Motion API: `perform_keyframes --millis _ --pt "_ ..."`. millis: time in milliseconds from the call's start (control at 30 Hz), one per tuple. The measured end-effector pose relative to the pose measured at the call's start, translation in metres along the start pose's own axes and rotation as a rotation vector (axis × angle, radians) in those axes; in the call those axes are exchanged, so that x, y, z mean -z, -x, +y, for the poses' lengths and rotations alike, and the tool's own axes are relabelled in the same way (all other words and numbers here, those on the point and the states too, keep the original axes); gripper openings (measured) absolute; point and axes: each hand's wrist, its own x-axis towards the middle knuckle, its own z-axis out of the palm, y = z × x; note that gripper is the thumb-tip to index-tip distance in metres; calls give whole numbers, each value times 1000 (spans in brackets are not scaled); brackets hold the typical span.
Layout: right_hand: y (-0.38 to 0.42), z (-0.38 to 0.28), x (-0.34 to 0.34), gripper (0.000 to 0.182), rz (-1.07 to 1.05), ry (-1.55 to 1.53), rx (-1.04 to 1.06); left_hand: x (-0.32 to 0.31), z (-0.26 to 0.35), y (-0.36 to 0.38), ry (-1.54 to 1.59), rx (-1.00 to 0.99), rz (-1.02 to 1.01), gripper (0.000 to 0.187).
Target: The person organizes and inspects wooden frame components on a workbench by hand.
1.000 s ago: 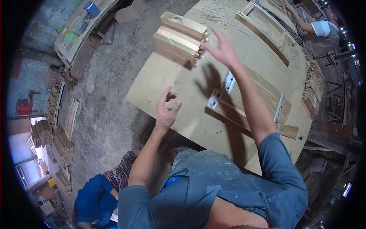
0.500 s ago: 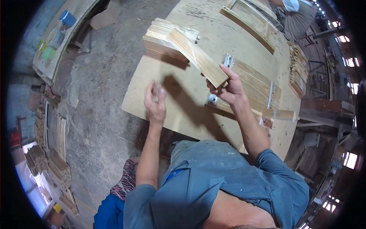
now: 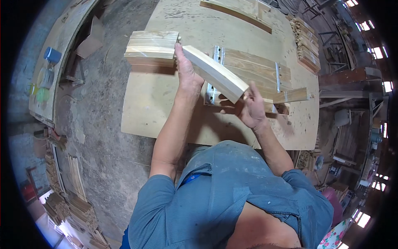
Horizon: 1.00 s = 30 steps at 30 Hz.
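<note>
A pale wooden block, long and squared, is held at a slant above the table. My left hand is closed at its upper left end, the thumb pointing up beside the end and the fingers partly hidden behind the wood. At the lower right end my right hand grips it, thumb on top and fingers underneath. Beyond my left hand sits a stack of wooden pieces. Flat wooden pieces with clear tape across them lie behind the held block, and a short wooden piece rests at their right end.
The work table spans the area before me. A wooden frame lies on its far side, and bundled wooden pieces sit at the right edge. At left, a side bench carries a blue cup.
My left hand has come forward from beside the block and taken hold of its upper end. The right hand has stayed on the lower end. The view has shifted.
</note>
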Motion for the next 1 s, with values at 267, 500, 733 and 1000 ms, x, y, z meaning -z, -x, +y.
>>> perform_keyframes --millis 267,500,733,1000 --pt "-17 11 24 90 269 687 615 3 -39 15 294 -124 142 80" --pt "-21 -41 14 52 291 874 864 42 -35 32 -34 -120 112 75" --pt "-29 -108 12 55 179 1167 873 69 -12 38 -470 -332 59 57" --pt "-63 -92 21 62 38 1356 696 31 -23 24 -1002 -384 -348 57"
